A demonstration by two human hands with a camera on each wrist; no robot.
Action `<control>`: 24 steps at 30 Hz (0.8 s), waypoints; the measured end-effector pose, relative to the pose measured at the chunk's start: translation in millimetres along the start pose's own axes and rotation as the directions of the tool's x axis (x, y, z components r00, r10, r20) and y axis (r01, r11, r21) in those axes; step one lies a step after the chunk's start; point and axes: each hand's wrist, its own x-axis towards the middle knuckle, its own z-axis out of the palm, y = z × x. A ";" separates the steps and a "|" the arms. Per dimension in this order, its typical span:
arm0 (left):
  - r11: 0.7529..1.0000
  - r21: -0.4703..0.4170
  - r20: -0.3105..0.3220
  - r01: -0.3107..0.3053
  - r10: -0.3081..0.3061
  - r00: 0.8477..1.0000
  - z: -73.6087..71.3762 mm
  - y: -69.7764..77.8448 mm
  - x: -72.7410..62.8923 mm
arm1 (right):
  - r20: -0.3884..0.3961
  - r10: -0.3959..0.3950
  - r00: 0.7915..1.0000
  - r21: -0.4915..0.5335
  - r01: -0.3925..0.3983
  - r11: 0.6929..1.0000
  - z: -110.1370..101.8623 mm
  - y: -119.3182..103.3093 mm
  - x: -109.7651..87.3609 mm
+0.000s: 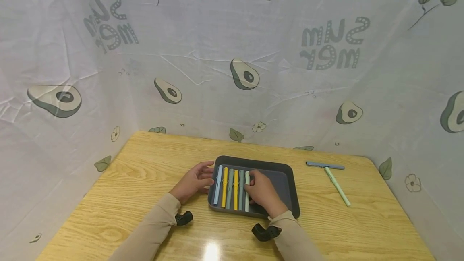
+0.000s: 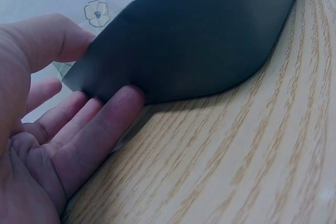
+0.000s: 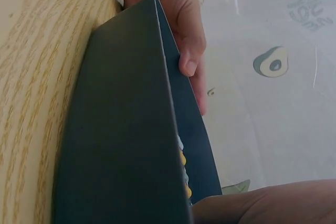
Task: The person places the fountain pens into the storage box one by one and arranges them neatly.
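Note:
A dark shallow tray (image 1: 280,180) lies on the table in the head view. Its left part holds a row of capped pens, side by side: a light blue pen (image 1: 218,186), a yellow pen (image 1: 224,187), a grey-green pen (image 1: 230,189), another yellow pen (image 1: 236,190), a blue-grey pen (image 1: 241,191) and a pale green pen (image 1: 247,200). My left hand (image 1: 193,180) holds the tray's left wall, thumb over the rim and fingers against the outside. With thumb and fingers my right hand (image 1: 264,192) pinches the pale green pen at the row's right end; some fingertips are hidden.
Right of the tray, a blue pen (image 1: 325,165) lies crosswise on the wooden table (image 1: 145,172). Another pale green pen (image 1: 338,187) slants toward me, its upper end against the blue one. A printed cloth (image 1: 203,51) hangs behind and beside the table.

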 end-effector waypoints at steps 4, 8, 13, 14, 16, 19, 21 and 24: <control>1.000 -0.001 0.002 -0.004 0.004 1.000 -0.6 0.6 -0.9 | -0.018 -0.002 1.000 0.014 0.003 1.000 0.9 0.5 -0.8; 1.000 0.003 0.001 0.003 -0.003 1.000 -0.6 0.8 -0.7 | -0.058 -0.040 0.998 0.017 0.041 0.999 -9.1 2.1 -6.8; 1.000 0.012 0.003 0.007 -0.007 1.000 0.4 1.8 -0.8 | -0.144 -0.113 0.983 -0.054 0.106 0.993 -38.7 6.1 -18.0; 1.000 0.014 0.001 0.007 -0.007 1.000 0.5 2.1 -0.9 | -0.160 -0.124 0.979 -0.063 0.115 0.991 -45.4 7.7 -20.3; 1.000 0.017 -0.002 0.010 -0.010 1.000 0.8 2.7 -1.1 | -0.187 -0.141 0.972 -0.065 0.131 0.989 -58.8 12.0 -24.8; 1.000 0.021 -0.014 0.019 -0.018 1.000 0.9 3.0 -1.2 | -0.224 -0.170 0.960 -0.068 0.159 0.985 -75.4 21.1 -30.1; 1.000 0.022 -0.018 0.020 -0.020 1.000 1.0 2.9 -1.1 | -0.245 -0.192 0.950 -0.085 0.176 0.981 -83.5 28.0 -32.3; 1.000 0.022 -0.021 0.021 -0.021 1.000 1.4 2.8 -0.8 | -0.278 -0.232 0.932 -0.125 0.205 0.971 -92.8 38.9 -34.1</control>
